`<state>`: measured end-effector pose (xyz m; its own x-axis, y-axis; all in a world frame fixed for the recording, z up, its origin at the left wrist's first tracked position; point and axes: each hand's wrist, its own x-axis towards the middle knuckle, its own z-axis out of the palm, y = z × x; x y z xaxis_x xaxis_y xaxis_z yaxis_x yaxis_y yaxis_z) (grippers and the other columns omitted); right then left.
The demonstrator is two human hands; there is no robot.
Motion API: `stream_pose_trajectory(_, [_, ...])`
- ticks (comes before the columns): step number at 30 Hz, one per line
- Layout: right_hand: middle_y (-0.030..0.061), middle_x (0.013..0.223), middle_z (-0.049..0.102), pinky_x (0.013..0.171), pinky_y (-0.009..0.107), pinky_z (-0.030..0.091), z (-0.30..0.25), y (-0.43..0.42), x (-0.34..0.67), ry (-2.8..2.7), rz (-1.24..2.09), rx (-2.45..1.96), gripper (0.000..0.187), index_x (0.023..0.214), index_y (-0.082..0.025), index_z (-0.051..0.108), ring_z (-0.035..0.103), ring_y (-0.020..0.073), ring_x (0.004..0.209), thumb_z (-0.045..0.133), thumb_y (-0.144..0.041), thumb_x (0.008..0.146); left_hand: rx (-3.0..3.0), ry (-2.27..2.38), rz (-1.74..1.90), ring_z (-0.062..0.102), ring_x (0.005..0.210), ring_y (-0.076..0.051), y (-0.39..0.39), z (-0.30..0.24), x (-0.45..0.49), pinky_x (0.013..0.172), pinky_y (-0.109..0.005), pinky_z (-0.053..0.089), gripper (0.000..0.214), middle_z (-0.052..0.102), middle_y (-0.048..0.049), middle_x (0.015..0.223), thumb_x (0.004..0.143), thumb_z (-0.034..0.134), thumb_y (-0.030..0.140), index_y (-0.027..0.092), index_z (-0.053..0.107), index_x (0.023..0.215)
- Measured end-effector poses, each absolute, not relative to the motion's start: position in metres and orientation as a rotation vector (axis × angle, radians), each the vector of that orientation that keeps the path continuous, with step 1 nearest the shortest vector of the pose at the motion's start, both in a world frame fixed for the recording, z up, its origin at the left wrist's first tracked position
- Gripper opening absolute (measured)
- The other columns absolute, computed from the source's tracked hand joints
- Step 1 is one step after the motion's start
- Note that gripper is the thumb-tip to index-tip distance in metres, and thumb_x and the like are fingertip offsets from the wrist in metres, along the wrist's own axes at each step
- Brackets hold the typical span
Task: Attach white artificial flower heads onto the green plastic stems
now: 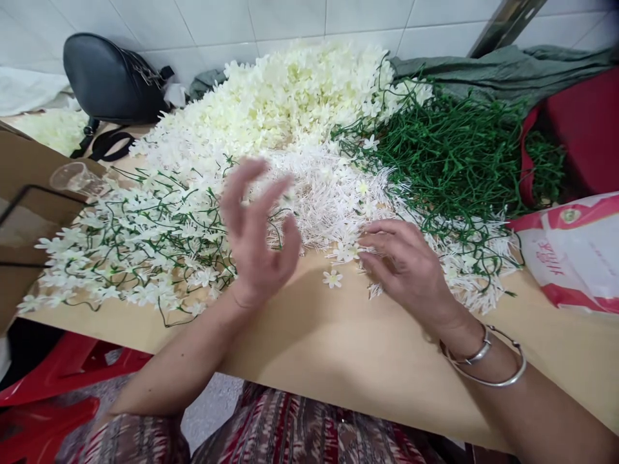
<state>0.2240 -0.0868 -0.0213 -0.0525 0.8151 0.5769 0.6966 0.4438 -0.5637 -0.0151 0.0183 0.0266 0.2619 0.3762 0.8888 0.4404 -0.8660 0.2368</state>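
My left hand point(258, 238) is raised over the right end of a pile of white flowers on green stems point(159, 225), fingers spread and nothing seen in them. Low over the table, my right hand point(403, 261) has its thumb and fingertips close together at some white artificial petals point(345, 248); whether it grips one is hard to make out. A single white flower with a yellow centre point(333, 278) lies on the bare tabletop between the hands. Beyond them spread thin white stamens point(319, 193) and a large heap of pale yellow-white blossoms point(280, 96).
Green plastic stems point(459, 154) are heaped at the right, beside a red bag point(585, 129) and a pink-and-white packet point(575, 251). A black bag point(111, 77), a clear plastic cup point(77, 178) and a cardboard box point(33, 174) stand at the left. White tiles close off the back.
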Motion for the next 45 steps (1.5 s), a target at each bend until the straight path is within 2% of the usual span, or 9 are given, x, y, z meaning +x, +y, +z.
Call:
stream_pose_trajectory(4, [0.0075, 0.116, 0.077, 0.106, 0.054, 0.052, -0.028, -0.087, 0.225, -1.969, 0.139, -1.329, 0.011, 0.11, -0.028, 0.074, 0.066, 0.0316, 0.125, 0.068, -0.029, 0.101, -3.034, -0.706, -1.029, 0.067, 0.106, -0.023, -0.011, 0.022, 0.0, 0.107, -0.044, 0.046, 0.017, 0.073, -0.0075, 0.118, 0.104, 0.06, 0.027, 0.024, 0.068, 0.119])
stream_pose_trajectory(9, [0.0072, 0.108, 0.079, 0.096, 0.051, 0.052, -0.029, -0.084, 0.232, -1.863, 0.066, -1.424, 0.014, 0.102, -0.027, 0.075, 0.07, 0.0296, 0.11, 0.063, -0.021, 0.102, -3.239, -0.589, -0.548, 0.063, 0.101, -0.024, -0.006, 0.017, -0.008, 0.094, -0.04, 0.036, 0.032, 0.074, -0.0076, 0.111, 0.101, 0.069, 0.052, 0.021, 0.071, 0.105])
stream_pose_trajectory(14, [0.008, 0.101, 0.079, 0.093, 0.053, 0.049, -0.023, -0.081, 0.242, -1.649, -0.028, -1.542, 0.012, 0.093, -0.026, 0.073, 0.071, 0.0321, 0.1, 0.065, -0.019, 0.097, -3.342, -0.625, -0.345, 0.064, 0.095, -0.021, 0.001, 0.011, -0.009, 0.091, -0.037, 0.034, 0.024, 0.074, -0.0049, 0.103, 0.102, 0.07, 0.043, 0.021, 0.071, 0.095])
stream_pose_trajectory(23, [0.018, 0.119, 0.066, 0.101, 0.059, 0.047, -0.016, -0.077, 0.26, -1.477, -0.275, -1.686, 0.032, 0.124, -0.023, 0.069, 0.063, 0.0391, 0.118, 0.052, -0.015, 0.099, -3.484, -1.021, -1.212, 0.072, 0.084, -0.014, -0.008, 0.015, -0.001, 0.077, -0.025, 0.053, 0.012, 0.079, -0.003, 0.092, 0.103, 0.068, 0.032, 0.021, 0.071, 0.099])
stream_pose_trajectory(26, [0.0127, 0.11, 0.071, 0.096, 0.054, 0.05, -0.007, -0.081, 0.25, -1.649, -0.283, -1.59, 0.023, 0.115, -0.025, 0.07, 0.067, 0.0337, 0.108, 0.055, -0.016, 0.101, -3.528, -1.242, -1.387, 0.074, 0.085, -0.014, -0.015, 0.018, 0.004, 0.076, -0.024, 0.056, 0.01, 0.08, -0.0042, 0.095, 0.1, 0.07, 0.029, 0.02, 0.074, 0.103])
stream_pose_trajectory(29, [0.008, 0.095, 0.073, 0.087, 0.049, 0.052, -0.004, -0.084, 0.239, -1.851, -0.239, -1.474, 0.007, 0.103, -0.024, 0.07, 0.067, 0.03, 0.095, 0.064, -0.022, 0.1, -3.564, -1.373, -1.445, 0.073, 0.082, -0.013, -0.023, 0.018, 0.008, 0.076, -0.024, 0.058, 0.008, 0.08, -0.0039, 0.091, 0.099, 0.07, 0.026, 0.019, 0.074, 0.101])
stream_pose_trajectory(34, [0.0134, 0.103, 0.074, 0.087, 0.051, 0.053, -0.017, -0.084, 0.232, -1.961, -0.172, -1.534, 0.015, 0.111, -0.019, 0.072, 0.064, 0.0326, 0.101, 0.06, -0.022, 0.103, -3.651, -1.174, -1.372, 0.073, 0.081, -0.011, -0.04, 0.011, 0.014, 0.077, -0.022, 0.058, 0.006, 0.08, -0.0019, 0.091, 0.099, 0.069, 0.019, 0.02, 0.074, 0.098])
stream_pose_trajectory(40, [0.0084, 0.094, 0.072, 0.087, 0.05, 0.051, -0.029, -0.078, 0.238, -1.871, -0.122, -1.565, 0.015, 0.09, -0.024, 0.068, 0.065, 0.0297, 0.096, 0.061, -0.015, 0.099, -3.911, -0.787, -1.109, 0.071, 0.079, -0.011, -0.042, -0.005, 0.024, 0.073, -0.022, 0.056, 0.011, 0.08, -0.0042, 0.093, 0.102, 0.063, 0.022, 0.02, 0.074, 0.104])
stream_pose_trajectory(45, [0.009, 0.103, 0.074, 0.093, 0.053, 0.053, -0.015, -0.079, 0.242, -1.611, -0.14, -1.465, 0.014, 0.091, -0.025, 0.07, 0.07, 0.0306, 0.102, 0.067, -0.012, 0.093, -3.765, -1.275, -1.428, 0.072, 0.078, -0.012, -0.005, -0.011, 0.032, 0.069, -0.021, 0.055, 0.01, 0.076, -0.0038, 0.089, 0.099, 0.068, 0.028, 0.019, 0.07, 0.101])
